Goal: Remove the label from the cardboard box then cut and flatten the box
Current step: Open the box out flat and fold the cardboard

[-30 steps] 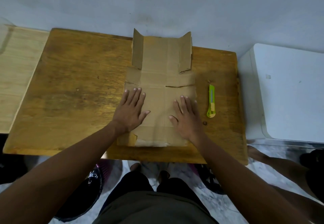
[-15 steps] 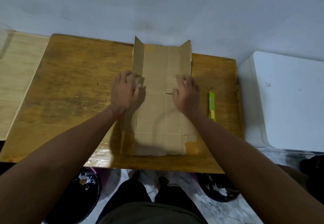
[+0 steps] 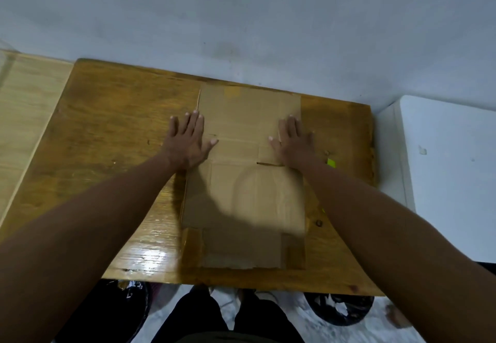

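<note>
The cardboard box [image 3: 244,176] is laid flat on the wooden tabletop [image 3: 112,138], its far end near the wall and its near end close to the tabletop's front edge. The left hand [image 3: 189,141] is spread wide with straight fingers and pressed on the box's left edge, partly over the tabletop, while the right hand [image 3: 294,142] is likewise spread flat on the right edge. A yellow-green utility knife [image 3: 332,162] is seen just beside the right wrist, mostly hidden by the forearm.

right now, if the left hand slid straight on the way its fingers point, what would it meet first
Mostly bare wooden table, then likely the wall behind its far edge. The left hand lies flat along the flattened cardboard box's left edge, fingers pointing away.
</note>
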